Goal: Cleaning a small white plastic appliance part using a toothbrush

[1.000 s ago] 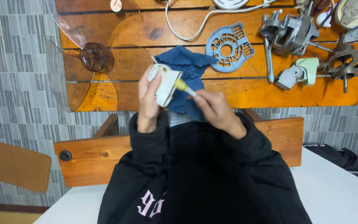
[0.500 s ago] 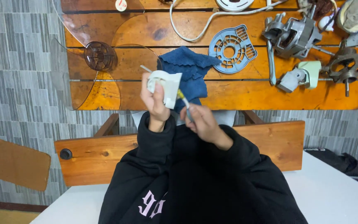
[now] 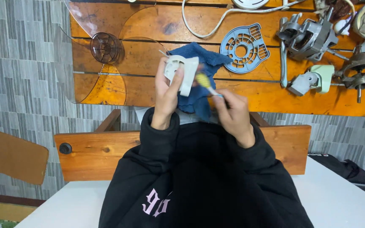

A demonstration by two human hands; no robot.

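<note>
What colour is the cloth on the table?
The crumpled cloth is dark blue, seen best in the head view.

Even, soft indoor light falls across the orange wooden table [image 3: 250, 95], bright enough to show wood grain and floor tiles without harsh contrast. Shadows are faint and short beneath the metal motor parts [image 3: 309, 38] and the blue grille [image 3: 245, 47]. A pale sheen marks the clear fan blade [image 3: 102, 46], which reads as a curved glare line at the table's left end. The hands are slightly motion-softened, the yellow brush [image 3: 202, 79] most of all. The black sweatshirt [image 3: 203, 177] swallows detail. Straight edges bow mildly toward the frame's borders.
</note>
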